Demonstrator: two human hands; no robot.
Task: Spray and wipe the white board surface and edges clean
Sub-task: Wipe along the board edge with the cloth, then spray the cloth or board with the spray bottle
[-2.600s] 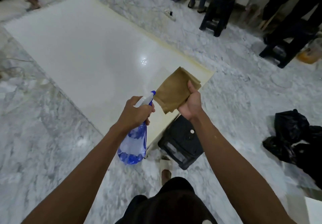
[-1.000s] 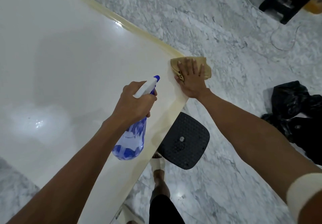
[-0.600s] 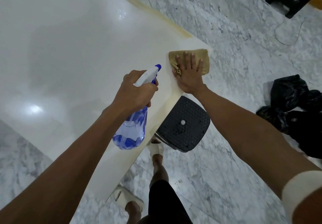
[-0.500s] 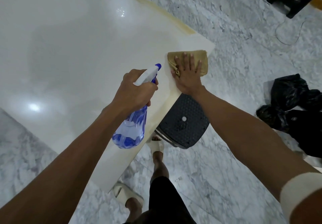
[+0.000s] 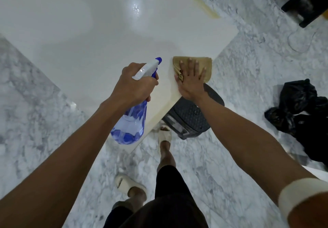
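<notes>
Both hands are busy: your left hand (image 5: 134, 84) is closed round the spray bottle (image 5: 130, 121), nozzle aimed forward over the white board (image 5: 88, 32). Your right hand (image 5: 192, 80) lies open and flat, pressing the brown cloth (image 5: 207, 64) onto the board's near edge, just beyond the black stool (image 5: 191, 117). Keep your palm flat and wipe along the edge toward the corner.

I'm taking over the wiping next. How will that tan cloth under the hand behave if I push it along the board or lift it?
The tan cloth looks soft: it bunches by the thumb of the right hand, so it would probably droop when lifted. It lies flat on the glossy white board, so it should slide easily. It sits right at the board's edge, so it may hang over.
</notes>
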